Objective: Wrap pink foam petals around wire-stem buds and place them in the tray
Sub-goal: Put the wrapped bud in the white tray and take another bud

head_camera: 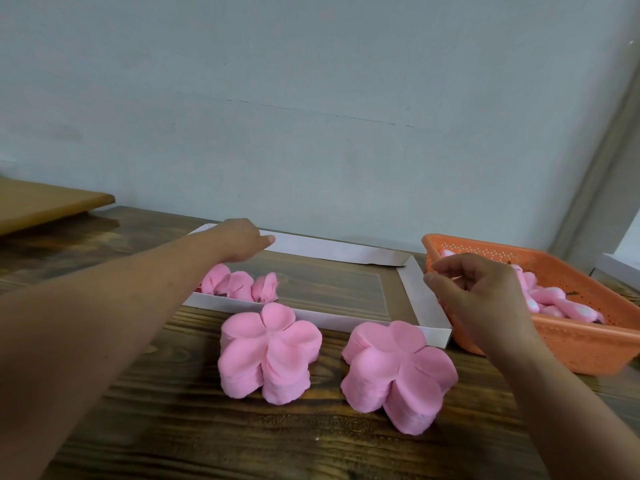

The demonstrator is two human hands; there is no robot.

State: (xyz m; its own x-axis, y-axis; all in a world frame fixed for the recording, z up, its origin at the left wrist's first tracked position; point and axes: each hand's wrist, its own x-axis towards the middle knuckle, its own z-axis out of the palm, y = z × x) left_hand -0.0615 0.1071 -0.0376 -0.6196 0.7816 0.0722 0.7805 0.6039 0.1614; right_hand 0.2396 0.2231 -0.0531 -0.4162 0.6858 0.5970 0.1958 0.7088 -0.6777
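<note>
Early on — approx three wrapped flowers lie at the left of the white tray, most of it bare. Two petal stacks near, buds in the orange basket at right. Left hand over the tray, fingers hidden — can't tell its grip; right hand loosely curled, holds nothing visible.

Soft, even daylight fills my view, brightest at the right edge. Shadows under my arms on the bench are faint. Everything looks slightly soft, and the wide lens bends the edges.

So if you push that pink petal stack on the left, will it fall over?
Probably not: the left petal stack sits wide and low on the table. It looks like soft, light foam, so it would likely slide, or top layers might shift.
</note>
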